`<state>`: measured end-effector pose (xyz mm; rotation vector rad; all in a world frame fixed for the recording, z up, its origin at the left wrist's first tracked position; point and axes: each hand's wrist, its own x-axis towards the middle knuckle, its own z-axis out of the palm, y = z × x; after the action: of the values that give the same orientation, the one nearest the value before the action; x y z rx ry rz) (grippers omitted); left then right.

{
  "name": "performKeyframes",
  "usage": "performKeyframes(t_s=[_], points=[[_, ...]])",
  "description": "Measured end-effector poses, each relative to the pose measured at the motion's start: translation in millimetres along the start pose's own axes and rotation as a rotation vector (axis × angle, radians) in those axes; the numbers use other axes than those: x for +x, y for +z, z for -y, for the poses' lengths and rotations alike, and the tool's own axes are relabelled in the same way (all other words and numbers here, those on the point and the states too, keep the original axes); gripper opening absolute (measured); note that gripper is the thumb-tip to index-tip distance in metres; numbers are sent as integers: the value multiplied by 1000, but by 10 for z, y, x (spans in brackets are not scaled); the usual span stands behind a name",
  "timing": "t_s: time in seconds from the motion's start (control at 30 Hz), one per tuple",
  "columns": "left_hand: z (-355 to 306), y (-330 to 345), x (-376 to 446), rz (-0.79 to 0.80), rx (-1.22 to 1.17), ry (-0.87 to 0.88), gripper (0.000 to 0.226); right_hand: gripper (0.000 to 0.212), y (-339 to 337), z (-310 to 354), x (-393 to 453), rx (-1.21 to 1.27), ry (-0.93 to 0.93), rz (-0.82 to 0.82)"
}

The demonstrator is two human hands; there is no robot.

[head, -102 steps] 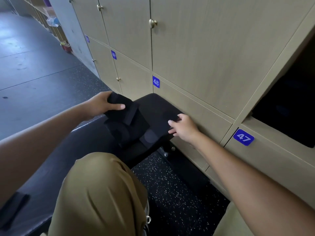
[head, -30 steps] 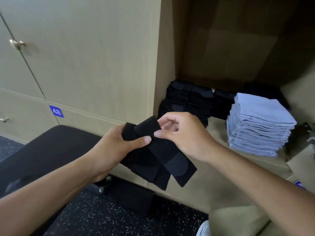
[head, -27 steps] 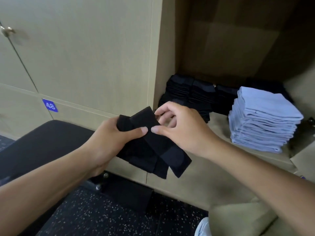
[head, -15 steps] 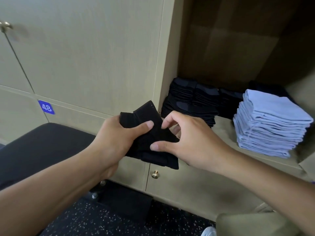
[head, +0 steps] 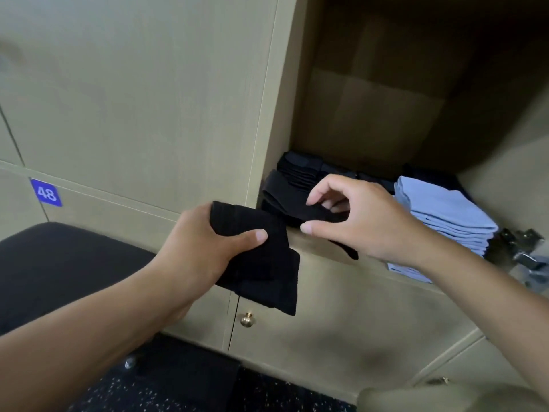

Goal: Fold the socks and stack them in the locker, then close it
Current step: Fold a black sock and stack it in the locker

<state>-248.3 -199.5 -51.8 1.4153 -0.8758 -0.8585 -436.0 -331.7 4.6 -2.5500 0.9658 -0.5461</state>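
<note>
My left hand (head: 205, 248) grips a folded black sock (head: 267, 272) just in front of the open locker's lower edge (head: 320, 248). My right hand (head: 365, 224) pinches a second black sock (head: 291, 203) between thumb and curled fingers, and holds it over the front left of the locker shelf. One end of that sock hangs below my palm. Behind it stand stacks of folded black socks (head: 303, 171). A stack of folded light blue socks (head: 445, 221) sits on the right of the shelf.
The locker's dark interior (head: 371, 114) is open above the stacks. A metal door hinge (head: 523, 251) shows at the right edge. Below are shut lockers with a brass knob (head: 246, 319). A black bench (head: 59, 263) stands lower left, under label 48 (head: 46, 193).
The two socks, held crossed together before, have come apart. My right hand carried one up to the locker shelf, while my left hand keeps the other in front.
</note>
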Motion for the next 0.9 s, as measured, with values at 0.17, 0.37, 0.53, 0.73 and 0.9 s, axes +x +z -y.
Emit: performKeyframes(t_s=[0.17, 0.37, 0.53, 0.73, 0.9], points=[[35, -7, 63, -20, 95, 21, 21, 32, -268, -228, 304, -33, 56, 15], [53, -12, 76, -24, 142, 29, 21, 37, -212, -416, 706, -114, 50, 41], [52, -31, 73, -18, 134, 26, 20, 40, -97, -574, 935, -106, 55, 78], [56, -54, 71, -20, 142, 3, 21, 40, 67, -713, 1020, -79, 101, 172], [39, -75, 53, -18, 70, -41, 20, 46, 186, -725, 1002, -96, 115, 211]])
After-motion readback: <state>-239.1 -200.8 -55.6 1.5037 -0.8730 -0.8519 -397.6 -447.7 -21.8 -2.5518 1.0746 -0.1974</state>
